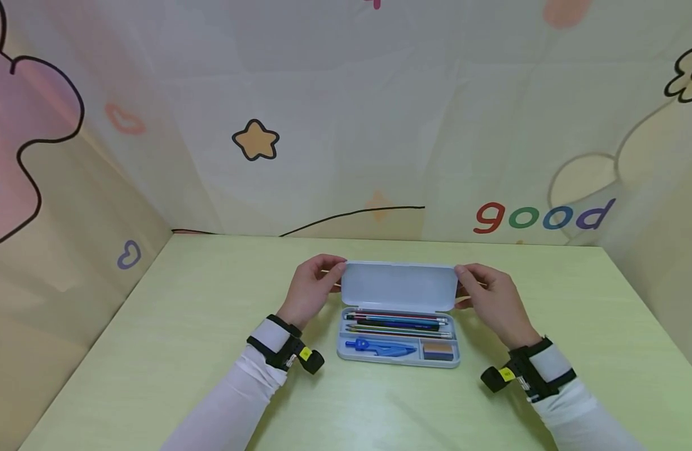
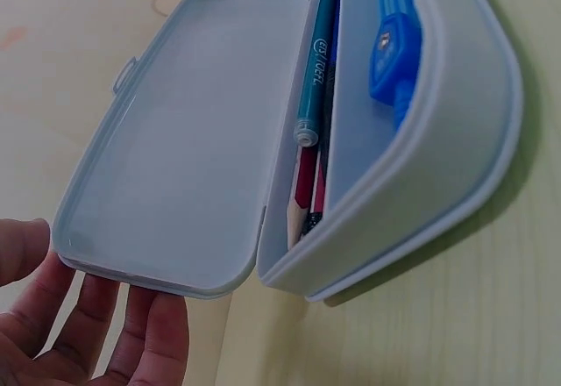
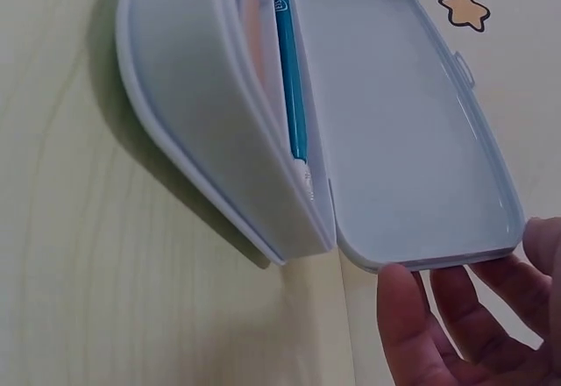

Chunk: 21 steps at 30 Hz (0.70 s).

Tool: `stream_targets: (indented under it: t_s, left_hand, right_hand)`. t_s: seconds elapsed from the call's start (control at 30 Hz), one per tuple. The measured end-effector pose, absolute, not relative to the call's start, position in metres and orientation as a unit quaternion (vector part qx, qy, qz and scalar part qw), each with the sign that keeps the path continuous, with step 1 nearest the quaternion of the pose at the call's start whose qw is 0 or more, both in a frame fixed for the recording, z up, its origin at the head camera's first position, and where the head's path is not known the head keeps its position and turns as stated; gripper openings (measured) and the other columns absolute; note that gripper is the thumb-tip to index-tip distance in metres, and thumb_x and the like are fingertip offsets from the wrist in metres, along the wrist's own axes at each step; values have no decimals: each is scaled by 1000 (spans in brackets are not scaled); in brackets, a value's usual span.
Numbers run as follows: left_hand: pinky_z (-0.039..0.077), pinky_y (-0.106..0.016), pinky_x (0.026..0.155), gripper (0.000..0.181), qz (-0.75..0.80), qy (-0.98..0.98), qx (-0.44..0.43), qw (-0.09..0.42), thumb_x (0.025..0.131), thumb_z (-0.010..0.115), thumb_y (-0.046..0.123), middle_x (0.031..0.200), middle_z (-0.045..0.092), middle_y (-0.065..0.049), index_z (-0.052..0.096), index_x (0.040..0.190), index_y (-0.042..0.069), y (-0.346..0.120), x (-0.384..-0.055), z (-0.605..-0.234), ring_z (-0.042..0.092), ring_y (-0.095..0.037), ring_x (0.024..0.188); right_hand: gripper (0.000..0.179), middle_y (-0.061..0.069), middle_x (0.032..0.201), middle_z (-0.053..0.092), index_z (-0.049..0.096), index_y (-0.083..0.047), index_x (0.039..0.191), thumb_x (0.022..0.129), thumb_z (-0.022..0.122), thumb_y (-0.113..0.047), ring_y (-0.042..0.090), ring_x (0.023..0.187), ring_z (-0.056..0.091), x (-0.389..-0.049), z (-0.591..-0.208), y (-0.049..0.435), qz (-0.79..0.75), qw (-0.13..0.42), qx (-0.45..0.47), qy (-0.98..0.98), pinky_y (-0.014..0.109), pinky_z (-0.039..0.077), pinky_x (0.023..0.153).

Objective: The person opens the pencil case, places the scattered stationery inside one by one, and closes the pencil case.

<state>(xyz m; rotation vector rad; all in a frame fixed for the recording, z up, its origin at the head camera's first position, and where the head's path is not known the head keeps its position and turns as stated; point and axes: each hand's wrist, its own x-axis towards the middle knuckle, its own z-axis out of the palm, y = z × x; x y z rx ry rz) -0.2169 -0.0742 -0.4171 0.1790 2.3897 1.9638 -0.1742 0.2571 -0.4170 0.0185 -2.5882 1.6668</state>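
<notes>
A pale blue pencil case (image 1: 399,362) lies on the table with its lid (image 1: 399,285) raised at the back. My left hand (image 1: 314,285) holds the lid's left end, fingers behind it and thumb at the top corner. At the opposite end my right hand (image 1: 492,300) grips the lid the same way, its thumb (image 3: 543,241) against the corner. In the case's rear compartment lie several pencils and a teal pen (image 2: 317,61). The front compartments hold a blue compass (image 1: 380,347) and an eraser (image 1: 438,352) with an orange-brown and a dark part.
The light wooden table (image 1: 210,351) extends around the case on every side. Behind it hangs a printed cloth backdrop (image 1: 351,156) with a star and the word "good". A wrist camera (image 1: 309,360) is strapped to the left wrist, another camera (image 1: 497,378) to the right.
</notes>
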Motion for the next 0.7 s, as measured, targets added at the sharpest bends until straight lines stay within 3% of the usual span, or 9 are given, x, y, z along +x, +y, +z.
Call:
stream_targets:
  t_s: [0.7]
  left_hand:
    - [62,-40,89,22,602,793,91,9,108,66,21,116,68,-11,70,121,4,-75,-207,-408,69,-25,98]
  right_hand:
    - [51,23,122,69,66,1,136,111,55,-42,35,100,73,-162,-411,259,519,41,15,-853,33,63,81]
